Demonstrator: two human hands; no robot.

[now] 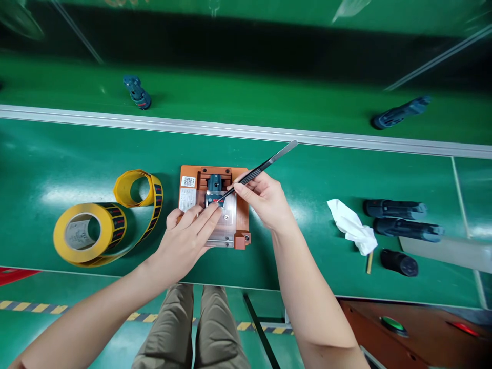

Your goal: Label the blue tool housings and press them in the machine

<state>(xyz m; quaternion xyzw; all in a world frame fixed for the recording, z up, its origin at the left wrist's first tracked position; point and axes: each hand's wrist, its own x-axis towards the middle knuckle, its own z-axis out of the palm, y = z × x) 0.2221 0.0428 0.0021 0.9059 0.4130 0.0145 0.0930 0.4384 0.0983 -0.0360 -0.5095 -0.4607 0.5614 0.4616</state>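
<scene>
An orange fixture point(243, 225) with a clear plate lies on the green bench in front of me. A dark blue tool body point(214, 183) is seated in it. My right hand point(265, 200) grips metal tweezers point(265, 165), whose tip holds a small label down on the tool body. My left hand point(188, 238) rests flat on the fixture, its fingertips pressing beside the tweezer tip.
A yellow label roll point(82, 233) with an unwound loop of backing lies to the left. On the right lie a white cloth point(351, 225) and three dark tool bodies point(395, 209). Two more tool bodies point(137, 92) sit on the belt beyond the metal rail point(346, 138).
</scene>
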